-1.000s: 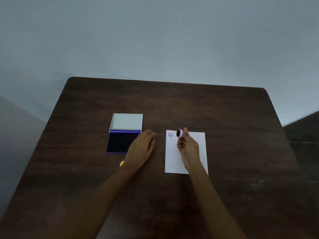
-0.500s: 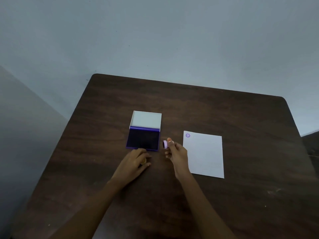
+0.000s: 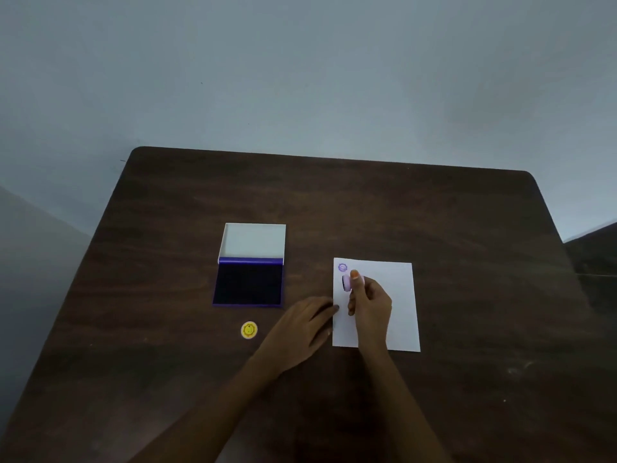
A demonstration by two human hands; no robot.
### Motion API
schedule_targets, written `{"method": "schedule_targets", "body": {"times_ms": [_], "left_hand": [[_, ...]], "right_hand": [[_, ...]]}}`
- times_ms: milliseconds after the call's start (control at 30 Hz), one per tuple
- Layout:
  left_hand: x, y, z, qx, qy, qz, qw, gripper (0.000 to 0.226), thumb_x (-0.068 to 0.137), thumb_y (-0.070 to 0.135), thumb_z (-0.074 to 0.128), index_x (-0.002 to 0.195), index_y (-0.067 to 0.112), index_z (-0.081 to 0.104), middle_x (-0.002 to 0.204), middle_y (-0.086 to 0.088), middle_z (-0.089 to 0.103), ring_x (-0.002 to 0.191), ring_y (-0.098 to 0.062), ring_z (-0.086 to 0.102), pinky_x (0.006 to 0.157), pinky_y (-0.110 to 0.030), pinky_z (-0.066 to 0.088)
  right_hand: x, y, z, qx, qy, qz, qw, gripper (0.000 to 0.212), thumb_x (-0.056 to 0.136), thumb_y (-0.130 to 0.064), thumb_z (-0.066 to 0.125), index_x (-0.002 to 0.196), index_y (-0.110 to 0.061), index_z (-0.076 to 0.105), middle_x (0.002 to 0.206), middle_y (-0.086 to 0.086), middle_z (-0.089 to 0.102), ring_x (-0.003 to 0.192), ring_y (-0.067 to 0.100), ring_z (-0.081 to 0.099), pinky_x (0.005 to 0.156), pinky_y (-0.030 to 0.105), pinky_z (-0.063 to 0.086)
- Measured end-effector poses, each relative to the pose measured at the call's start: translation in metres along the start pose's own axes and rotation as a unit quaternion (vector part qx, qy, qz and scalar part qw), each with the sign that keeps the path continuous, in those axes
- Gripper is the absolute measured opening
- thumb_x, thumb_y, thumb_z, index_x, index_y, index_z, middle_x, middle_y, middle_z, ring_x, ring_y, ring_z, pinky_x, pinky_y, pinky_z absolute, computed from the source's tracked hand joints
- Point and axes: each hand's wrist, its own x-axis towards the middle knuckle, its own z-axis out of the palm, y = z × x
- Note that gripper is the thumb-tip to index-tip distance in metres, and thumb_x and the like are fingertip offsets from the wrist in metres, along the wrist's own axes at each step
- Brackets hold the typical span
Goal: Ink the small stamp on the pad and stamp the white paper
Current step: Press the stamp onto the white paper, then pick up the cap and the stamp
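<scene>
Pinching the small stamp (image 3: 346, 283) above the paper (image 3: 397, 295), right hand (image 3: 370, 304) hovers; left hand (image 3: 305, 325) lies flat.

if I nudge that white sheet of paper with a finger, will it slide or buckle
Probably slide: the white paper lies flat and loose on the smooth wooden table. It looks thin, so a push at one edge may buckle it. That may be why the left hand rests fingertips at its left edge while the right hand holds the small stamp over it.

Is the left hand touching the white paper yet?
Touching. The head view shows the left hand flat on the table, its fingertips meeting the white paper at its left edge.
</scene>
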Motion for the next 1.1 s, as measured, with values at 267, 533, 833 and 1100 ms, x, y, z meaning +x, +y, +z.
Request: {"method": "schedule_targets", "body": {"times_ms": [267,533,833,1100], "left_hand": [[-0.018,-0.003,-0.013,0.009,0.082,-0.132,0.988,0.037,0.078,0.008,0.066,0.114,0.007,0.057,0.118,-0.020,0.061,0.111,-0.032,0.056,0.098,-0.044,0.037],[-0.060,-0.011,-0.031,-0.007,0.161,-0.356,0.920,0.044,0.080,0.015,0.065,0.121,0.013,0.048,0.129,-0.016,0.047,0.115,-0.034,0.044,0.093,-0.045,0.037],[-0.063,-0.014,-0.041,-0.121,0.182,-0.351,0.910,0.023,0.080,0.006,0.063,0.102,0.010,0.058,0.107,-0.013,0.061,0.095,-0.021,0.054,0.080,-0.027,0.040],[-0.062,0.008,-0.078,-0.724,0.171,-0.431,0.510,0.021,0.075,0.008,0.061,0.095,0.007,0.066,0.102,-0.013,0.065,0.096,-0.020,0.061,0.072,-0.030,0.059]], "right_hand": [[0.002,0.012,0.000,0.002,-0.014,-0.005,1.000,0.018,0.085,-0.025,0.059,0.070,-0.017,0.064,0.059,-0.007,0.060,0.049,0.007,0.055,0.043,0.003,0.040],[0.001,0.016,0.004,-0.039,-0.023,-0.029,0.999,0.011,0.084,-0.024,0.061,0.078,-0.017,0.066,0.070,-0.013,0.064,0.060,0.002,0.061,0.062,0.012,0.046],[-0.027,0.002,0.015,-0.014,-0.091,-0.040,0.995,0.009,0.084,-0.023,0.061,0.080,-0.017,0.067,0.071,-0.016,0.065,0.068,-0.012,0.060,0.058,0.002,0.046],[-0.068,-0.017,0.026,0.067,-0.200,0.063,0.975,0.014,0.082,-0.030,0.060,0.069,-0.034,0.064,0.079,-0.009,0.068,0.080,0.011,0.064,0.071,0.020,0.052]]}}
